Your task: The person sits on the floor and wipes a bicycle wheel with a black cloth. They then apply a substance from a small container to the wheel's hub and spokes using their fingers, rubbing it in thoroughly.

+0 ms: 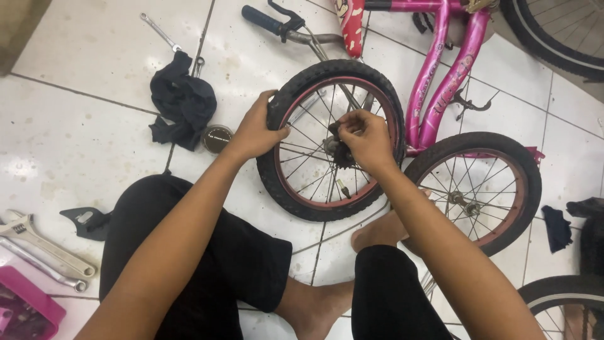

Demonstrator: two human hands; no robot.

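A small loose bicycle wheel (296,182) with a black tyre and a pink rim stands upright on the tiled floor in front of me. My left hand (255,129) grips the tyre at its upper left edge. At the hub my right hand (365,138) pinches a small dark sprocket-like part (341,153) in the middle of the spokes. Behind the wheel lies a pink child's bicycle (440,75) on its side, with its other wheel (481,189) to the right of my right forearm.
A black rag (182,101) and a small round tin (217,138) lie left of the wheel. A spanner (160,31) sits at the top left; an adjustable wrench (38,242) and a pink tray (25,308) are at the lower left. Other tyres (560,31) show at the right edges.
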